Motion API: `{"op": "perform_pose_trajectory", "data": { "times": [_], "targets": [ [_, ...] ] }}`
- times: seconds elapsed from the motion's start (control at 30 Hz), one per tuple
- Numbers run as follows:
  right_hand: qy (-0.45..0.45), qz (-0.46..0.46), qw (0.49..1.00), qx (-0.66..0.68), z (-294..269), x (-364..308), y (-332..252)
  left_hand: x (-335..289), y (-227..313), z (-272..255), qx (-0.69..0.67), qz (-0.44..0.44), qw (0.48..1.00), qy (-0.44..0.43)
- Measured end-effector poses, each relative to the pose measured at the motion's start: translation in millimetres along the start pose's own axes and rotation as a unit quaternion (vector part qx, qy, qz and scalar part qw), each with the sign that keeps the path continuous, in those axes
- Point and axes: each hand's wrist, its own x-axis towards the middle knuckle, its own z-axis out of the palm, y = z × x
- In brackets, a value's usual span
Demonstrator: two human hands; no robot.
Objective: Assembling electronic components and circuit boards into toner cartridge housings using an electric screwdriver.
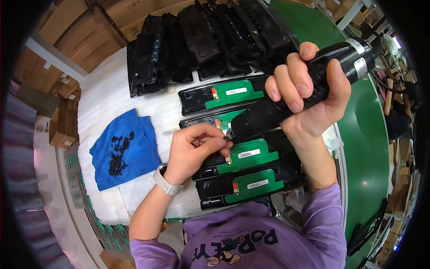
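My right hand (309, 96) is wrapped round a black electric screwdriver (262, 117), which slants down to the left. Its tip meets the fingertips of my left hand (195, 145). Those fingers pinch small dark screws (227, 137) right at the bit. Beneath both hands, several black plastic housings lie in a column, each carrying a green circuit board (264, 152) with a white label and a red part at its left end. The nearest housing (212, 188) is fully in sight, while my hands and the tool partly cover the middle ones.
To the left, a blue cloth (141, 157) bears a heap of tiny black screws (117, 162). Long black plastic parts (201, 42) are stacked at the far side of the white-covered table (101, 107). A green surface (365, 148) runs along the right. Cardboard boxes (96, 47) stand behind.
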Motion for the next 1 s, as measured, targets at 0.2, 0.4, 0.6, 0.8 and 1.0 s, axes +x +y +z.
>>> {"op": "perform_pose_trajectory", "data": {
  "times": [0.2, 0.4, 0.6, 0.8, 1.0],
  "targets": [
    [-0.117, 0.003, 0.988, -0.102, -31, -2, -28, -10, 12, 5, 0.145, 0.172, 0.974, 0.014],
    [-0.138, 0.004, 0.976, -0.168, -54, -12, -41, -26, 34, 28, -0.102, 0.254, 0.838, -0.472],
    [-0.089, 0.024, 0.973, -0.211, -57, -17, -43, -8, 46, 17, -0.046, 0.233, 0.813, -0.532],
    [-0.086, 0.036, 0.970, -0.225, -55, -13, -43, -32, -4, 60, -0.146, 0.490, 0.819, -0.260],
    [-0.060, 0.042, 0.957, -0.281, -57, -15, -47, -21, 11, 50, -0.191, 0.293, 0.809, -0.472]
  ]
}}
